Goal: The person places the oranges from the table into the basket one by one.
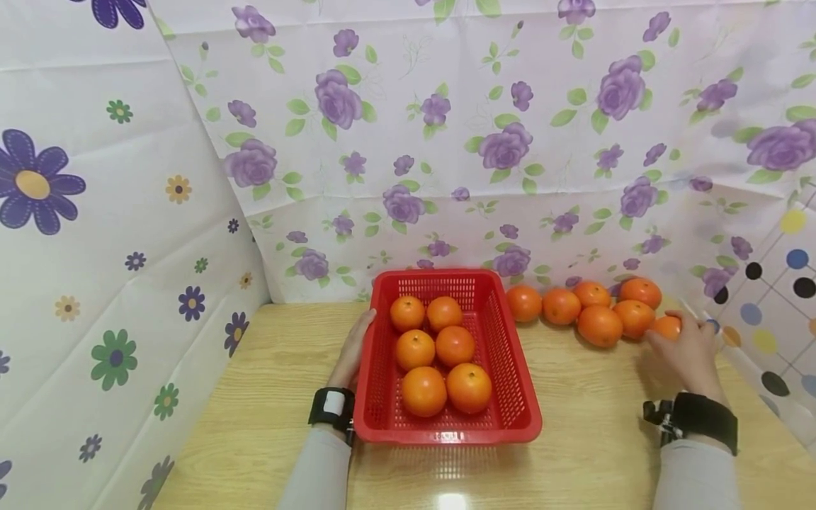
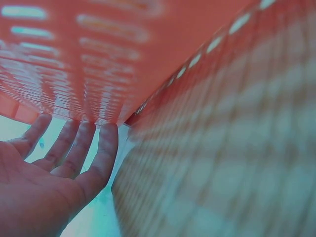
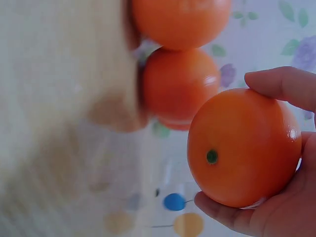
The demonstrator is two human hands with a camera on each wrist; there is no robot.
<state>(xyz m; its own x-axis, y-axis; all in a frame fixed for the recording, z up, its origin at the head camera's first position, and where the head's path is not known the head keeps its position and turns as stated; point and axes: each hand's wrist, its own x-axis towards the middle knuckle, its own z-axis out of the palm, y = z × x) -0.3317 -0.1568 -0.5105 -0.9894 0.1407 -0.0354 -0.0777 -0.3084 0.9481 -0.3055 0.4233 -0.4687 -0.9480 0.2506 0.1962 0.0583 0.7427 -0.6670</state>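
A red plastic basket with slotted walls stands on the table, with several oranges inside it. My left hand lies along the basket's left side; in the left wrist view its extended fingers touch the outer wall with their tips. At the right, my right hand grips one orange between thumb and fingers. The right wrist view shows that fruit's small green stem spot turned towards the camera. Beside this hand, more oranges form a loose cluster on the table.
The wooden table runs back to a flower-patterned cloth. Another flowered cloth hangs at the left, and a dotted one borders the right. The cluster of oranges reaches the basket's right wall.
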